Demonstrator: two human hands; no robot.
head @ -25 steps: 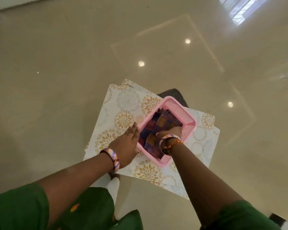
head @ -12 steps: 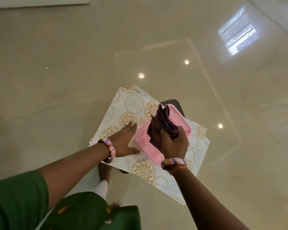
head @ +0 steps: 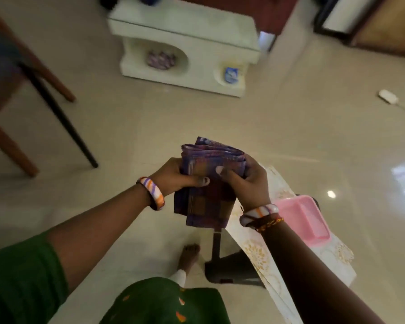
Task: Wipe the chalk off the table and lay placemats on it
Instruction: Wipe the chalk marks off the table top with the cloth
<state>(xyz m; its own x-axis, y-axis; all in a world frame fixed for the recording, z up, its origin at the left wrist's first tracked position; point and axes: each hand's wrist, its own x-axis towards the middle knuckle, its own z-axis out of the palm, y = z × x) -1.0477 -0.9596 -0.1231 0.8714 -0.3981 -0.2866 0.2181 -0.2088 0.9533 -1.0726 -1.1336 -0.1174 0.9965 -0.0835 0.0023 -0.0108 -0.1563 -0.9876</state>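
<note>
Head view: left hand (head: 173, 175) and right hand (head: 248, 183) both gripping folded checked cloth (head: 208, 197), thumbs curled over its front, held in the air above the floor (head: 197, 118), apart from pink basket (head: 302, 216) on the patterned sheet (head: 337, 258) at right. Judged early: cloth in hand, no wiping seen, no placemats seen laid. White table (head: 185, 26) well ahead, blurred. No readable writing.
</note>
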